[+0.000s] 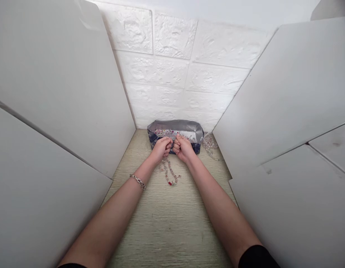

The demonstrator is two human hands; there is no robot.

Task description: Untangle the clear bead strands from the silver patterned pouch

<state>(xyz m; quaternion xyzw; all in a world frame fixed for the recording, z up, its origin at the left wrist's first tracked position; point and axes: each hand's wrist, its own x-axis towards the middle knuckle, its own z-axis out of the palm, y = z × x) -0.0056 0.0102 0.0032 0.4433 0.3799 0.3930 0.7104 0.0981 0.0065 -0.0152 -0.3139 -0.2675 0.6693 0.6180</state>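
Observation:
My left hand [162, 146] and my right hand [184, 147] meet with fingertips pinched close together, just in front of an open bag [199, 131]. From under my left hand a string of mixed clear, pink and red beads [170, 183] trails in a loop onto the wooden surface; the left fingers are closed on its upper end. What the right fingertips pinch is too small to make out. Inside the bag, which has a silver lining and a dark blue patterned outside, lie many small loose beads [164, 132]. A silver chain bracelet [138, 181] circles my left wrist.
Strands of pale beads [209, 144] lie at the bag's right side. White panels [63, 74] rise on the left, and another white panel [286, 93] on the right. A white brick-patterned wall [172, 70] closes the back. Pale wood grain [166, 223] covers the surface beneath.

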